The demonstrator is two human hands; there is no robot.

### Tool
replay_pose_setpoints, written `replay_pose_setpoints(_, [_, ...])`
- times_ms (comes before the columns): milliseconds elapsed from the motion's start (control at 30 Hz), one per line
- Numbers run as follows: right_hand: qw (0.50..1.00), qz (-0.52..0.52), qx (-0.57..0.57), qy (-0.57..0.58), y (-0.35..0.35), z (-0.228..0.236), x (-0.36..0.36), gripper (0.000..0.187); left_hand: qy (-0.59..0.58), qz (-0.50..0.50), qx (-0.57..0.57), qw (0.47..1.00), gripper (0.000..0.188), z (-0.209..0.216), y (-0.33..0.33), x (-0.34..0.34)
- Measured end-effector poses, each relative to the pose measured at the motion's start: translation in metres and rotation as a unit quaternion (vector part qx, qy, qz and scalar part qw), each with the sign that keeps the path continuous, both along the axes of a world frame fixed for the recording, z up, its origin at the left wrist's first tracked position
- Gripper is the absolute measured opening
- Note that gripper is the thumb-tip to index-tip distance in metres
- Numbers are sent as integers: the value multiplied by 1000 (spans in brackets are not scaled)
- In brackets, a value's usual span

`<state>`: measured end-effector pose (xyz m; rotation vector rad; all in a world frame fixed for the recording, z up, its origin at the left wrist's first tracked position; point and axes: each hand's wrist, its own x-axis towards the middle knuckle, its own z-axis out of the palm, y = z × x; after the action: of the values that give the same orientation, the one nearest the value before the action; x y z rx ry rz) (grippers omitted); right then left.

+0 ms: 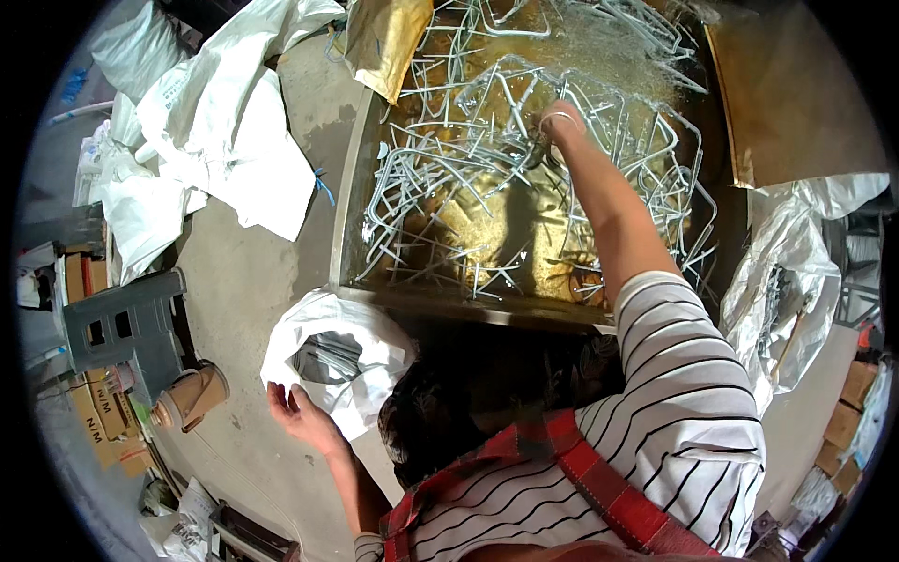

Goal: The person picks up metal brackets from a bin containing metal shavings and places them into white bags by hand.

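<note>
A wide metal tank [351, 201] stands before me, holding yellowish water and a tangle of bent silvery metal rods [412, 169]. My right hand [562, 126] reaches down among the rods near the middle of the tank. Its fingers are hidden by water and glare, so whatever they touch does not show. By the tank's near left corner stands a white woven sack [281, 347], its mouth rolled back. Grey metal rods [328, 358] lie bunched inside it. My left hand [304, 420] is at the sack's near left side, fingers apart and holding nothing.
White sacks [225, 140] lie on the floor at the left, and another white sack [782, 281] stands right of the tank. A brown board [796, 103] covers the tank's far right side. At the left are a grey plastic stool [126, 323] and cardboard boxes [108, 421].
</note>
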<state>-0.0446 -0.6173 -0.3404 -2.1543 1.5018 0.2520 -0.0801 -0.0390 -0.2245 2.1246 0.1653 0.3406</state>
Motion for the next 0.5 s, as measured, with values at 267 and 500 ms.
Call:
replay_pose_setpoints(267, [990,-44,-8,-136,14,55,-106,44,-51,-170,-158,971,36,66,-112,15])
replay_pose_setpoints(500, [908,-49,128,-396,28,81,-205,20,154,-458,-244,841,46,81,-243,-17])
